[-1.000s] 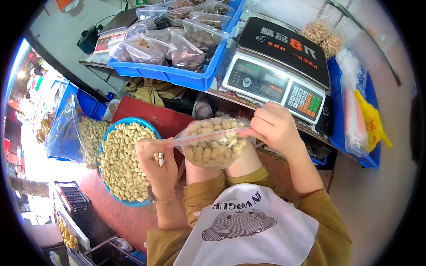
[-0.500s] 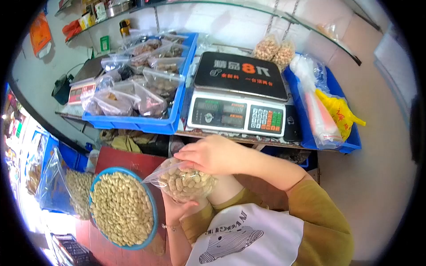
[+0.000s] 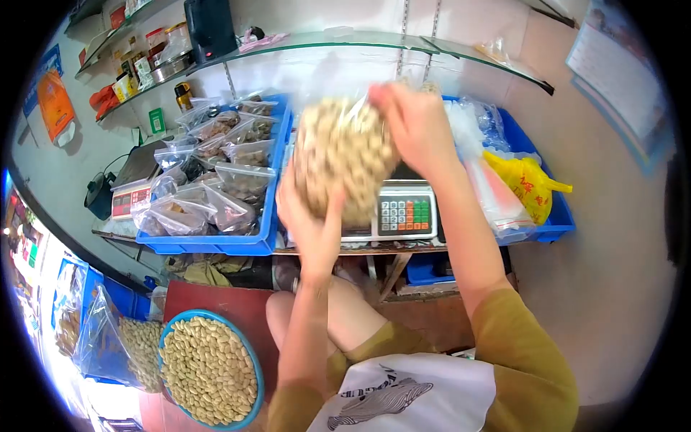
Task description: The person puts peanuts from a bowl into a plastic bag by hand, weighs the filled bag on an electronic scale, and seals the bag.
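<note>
A clear plastic bag of unshelled peanuts (image 3: 342, 158), slightly blurred, is raised in front of me. My left hand (image 3: 311, 223) supports it from below and the left side, its thumb lying across the front. At the bag's upper right, my right hand (image 3: 417, 129) pinches the plastic with closed fingers. Behind the bag stands a digital scale (image 3: 407, 210); its keypad shows, while most of its platform and display are hidden. Down to the left, a round blue basin (image 3: 257, 371) is filled with more peanuts (image 3: 209, 371).
On the bench, a blue tray (image 3: 205, 246) bears several zip bags of dark goods. Right of the scale, another blue tray (image 3: 558, 229) contains plastic bags and a yellow bag (image 3: 525, 183). A glass shelf (image 3: 338, 45) runs above. An open sack of peanuts (image 3: 140, 353) stands beside the basin.
The peanut bag has risen from above my lap to in front of the scale, both hands moving up with it. My right hand now grips its upper right edge. The view has tilted upward.
</note>
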### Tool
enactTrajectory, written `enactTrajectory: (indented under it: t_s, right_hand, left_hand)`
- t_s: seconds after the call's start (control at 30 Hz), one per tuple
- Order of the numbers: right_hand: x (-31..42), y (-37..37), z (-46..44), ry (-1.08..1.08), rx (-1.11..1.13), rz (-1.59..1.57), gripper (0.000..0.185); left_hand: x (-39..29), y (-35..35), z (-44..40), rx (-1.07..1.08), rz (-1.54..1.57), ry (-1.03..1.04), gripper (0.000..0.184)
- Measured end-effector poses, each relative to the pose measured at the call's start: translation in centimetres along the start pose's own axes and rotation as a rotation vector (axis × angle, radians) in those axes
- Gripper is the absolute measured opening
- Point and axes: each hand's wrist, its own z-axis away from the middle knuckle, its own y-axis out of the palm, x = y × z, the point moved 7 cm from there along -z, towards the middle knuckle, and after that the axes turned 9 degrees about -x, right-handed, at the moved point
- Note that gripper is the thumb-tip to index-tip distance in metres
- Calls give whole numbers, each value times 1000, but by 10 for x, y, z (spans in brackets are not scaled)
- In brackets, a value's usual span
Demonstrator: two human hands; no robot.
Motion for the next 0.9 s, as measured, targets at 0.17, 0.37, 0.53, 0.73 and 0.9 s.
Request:
enactTrajectory:
  t_s: [0.17, 0.37, 0.53, 0.73, 0.9]
  right_hand:
    - [-125, 30, -29, 270, -268, 225, 36]
    - [-201, 77, -6, 450, -297, 288, 36]
    - [-257, 90, 6, 612, -337, 257, 34]
    - [-296, 103, 0, 565, -357, 201, 33]
    - [-285, 126, 14, 464, -247, 177, 31]
  left_hand:
    - [23, 139, -55, -4, -103, -292, 68]
    - [46, 262, -67, 397, 801, -861, 70]
    - [78, 299, -79, 453, 632, -812, 71]
    - [111, 335, -102, 514, 453, -618, 73]
    - [184, 382, -101, 369, 573, -477, 76]
